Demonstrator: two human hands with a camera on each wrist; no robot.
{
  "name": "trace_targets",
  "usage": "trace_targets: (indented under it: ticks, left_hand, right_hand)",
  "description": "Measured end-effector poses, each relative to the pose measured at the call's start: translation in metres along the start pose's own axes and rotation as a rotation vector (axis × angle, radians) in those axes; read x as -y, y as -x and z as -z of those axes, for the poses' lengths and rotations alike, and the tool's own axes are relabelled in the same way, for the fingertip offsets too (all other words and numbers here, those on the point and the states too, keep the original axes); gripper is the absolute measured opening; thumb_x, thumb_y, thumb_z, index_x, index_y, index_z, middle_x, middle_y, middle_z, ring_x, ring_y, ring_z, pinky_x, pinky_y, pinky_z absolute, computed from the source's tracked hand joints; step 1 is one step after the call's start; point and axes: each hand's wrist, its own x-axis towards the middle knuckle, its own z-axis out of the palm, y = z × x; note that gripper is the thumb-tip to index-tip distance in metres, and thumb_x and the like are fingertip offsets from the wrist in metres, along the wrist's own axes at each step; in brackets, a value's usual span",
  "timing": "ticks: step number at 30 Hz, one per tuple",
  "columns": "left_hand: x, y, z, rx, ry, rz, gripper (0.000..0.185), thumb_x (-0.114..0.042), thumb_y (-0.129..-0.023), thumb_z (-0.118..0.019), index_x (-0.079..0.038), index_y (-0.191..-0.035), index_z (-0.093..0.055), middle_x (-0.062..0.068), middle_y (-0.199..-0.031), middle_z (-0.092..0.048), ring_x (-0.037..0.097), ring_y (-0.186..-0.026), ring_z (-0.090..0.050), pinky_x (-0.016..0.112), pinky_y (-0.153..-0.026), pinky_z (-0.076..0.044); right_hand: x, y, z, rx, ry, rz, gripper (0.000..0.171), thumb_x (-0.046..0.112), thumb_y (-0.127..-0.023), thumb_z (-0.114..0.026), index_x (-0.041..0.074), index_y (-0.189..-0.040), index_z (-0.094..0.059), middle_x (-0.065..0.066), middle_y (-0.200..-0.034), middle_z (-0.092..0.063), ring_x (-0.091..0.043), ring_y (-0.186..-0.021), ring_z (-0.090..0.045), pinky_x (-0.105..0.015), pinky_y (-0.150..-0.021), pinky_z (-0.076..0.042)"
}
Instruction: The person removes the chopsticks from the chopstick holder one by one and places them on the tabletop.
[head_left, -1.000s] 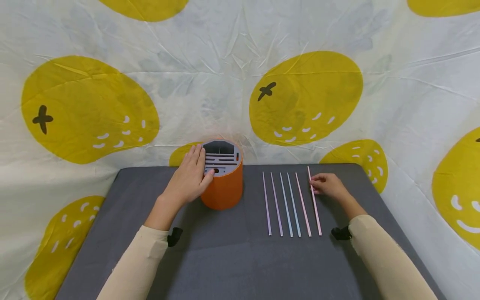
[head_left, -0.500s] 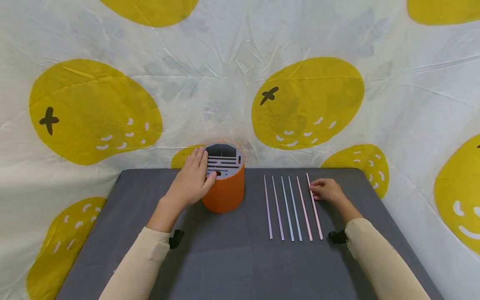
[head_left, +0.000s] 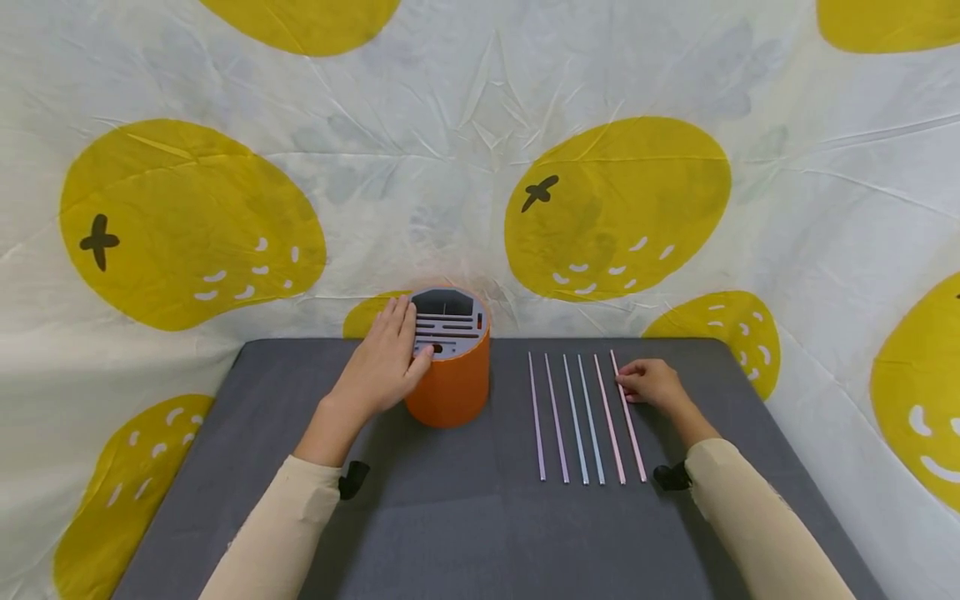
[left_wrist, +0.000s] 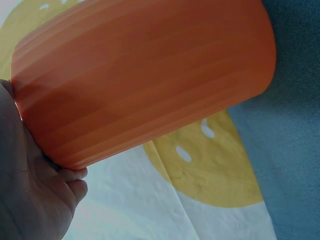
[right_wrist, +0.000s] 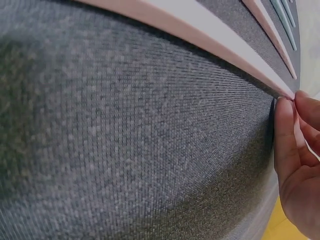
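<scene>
My left hand [head_left: 380,354] rests with straight fingers on the left edge of an orange round holder [head_left: 448,396] with a grey slotted top, thumb over the front rim. In the left wrist view the holder's ribbed orange wall [left_wrist: 150,75] fills most of the picture, and part of the hand [left_wrist: 42,192] shows at its top end. My right hand [head_left: 652,382] pinches the rightmost pink chopstick [head_left: 628,421] near its far end, between thumb and fingertips. The right wrist view has this chopstick [right_wrist: 220,42] running to the fingertips, close over the cloth.
Left of the held one, several more chopsticks lie side by side: pink [head_left: 610,421], blue [head_left: 591,421] and purple [head_left: 536,421]. They rest on a dark grey cloth-covered table [head_left: 480,533]. Behind it hangs a white curtain [head_left: 420,192] with yellow fruit prints.
The far end of the pink chopstick has shifted slightly left and down with my right hand. The left hand stays on the holder. The head view has tilted slightly.
</scene>
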Motion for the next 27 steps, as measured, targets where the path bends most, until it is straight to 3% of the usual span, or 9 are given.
trace_targets:
  ticks: [20, 27]
  left_hand:
    - [0.0, 0.001, -0.003, -0.01, 0.0, -0.014, 0.078, -0.047, -0.109, -0.034, 0.006, -0.163, -0.015, 0.023, -0.172, -0.007, 0.04, -0.161, -0.007, 0.054, -0.13, -0.011]
    - [0.0, 0.001, -0.003, -0.032, 0.02, -0.02, 0.078, -0.048, -0.109, -0.033, 0.005, -0.163, -0.016, 0.022, -0.173, -0.007, 0.04, -0.161, -0.007, 0.054, -0.131, -0.011]
  right_hand:
    - [-0.003, 0.007, 0.0, -0.055, 0.039, 0.012, 0.027, 0.014, -0.1, -0.069, -0.008, -0.115, -0.069, -0.011, -0.09, -0.073, -0.009, -0.07, -0.068, -0.025, -0.066, -0.062]
    - [-0.001, 0.019, 0.017, -0.136, 0.106, 0.126, 0.03, 0.02, -0.102, -0.067, -0.004, -0.12, -0.069, -0.019, -0.099, -0.075, -0.016, -0.077, -0.073, -0.027, -0.068, -0.062]
